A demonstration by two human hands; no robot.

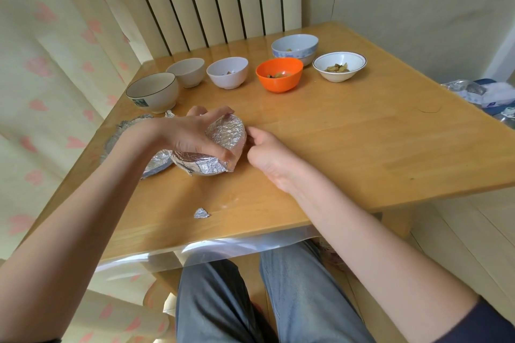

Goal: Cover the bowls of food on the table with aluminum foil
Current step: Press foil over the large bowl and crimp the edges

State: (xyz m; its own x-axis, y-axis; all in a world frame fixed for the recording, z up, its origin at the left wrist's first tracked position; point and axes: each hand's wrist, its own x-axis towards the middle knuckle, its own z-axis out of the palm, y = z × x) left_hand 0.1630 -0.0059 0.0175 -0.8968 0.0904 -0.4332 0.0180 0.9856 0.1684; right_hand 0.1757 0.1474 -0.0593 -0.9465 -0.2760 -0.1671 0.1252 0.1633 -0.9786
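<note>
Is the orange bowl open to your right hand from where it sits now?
Probably yes. The right hand rests beside the foil-wrapped bowl, and only bare table lies between it and the orange bowl. Nothing blocks that path, though the fingers look curled against the foil.

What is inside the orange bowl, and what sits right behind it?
The orange bowl holds a few brownish food pieces; its near wall hides the rest. Behind it stand two stacked blue-patterned bowls, with a bit of food showing in the top one.

crinkled shiny foil bowl (223,136), glossy wooden table (348,147), glossy orange plastic bowl (279,75)
</note>
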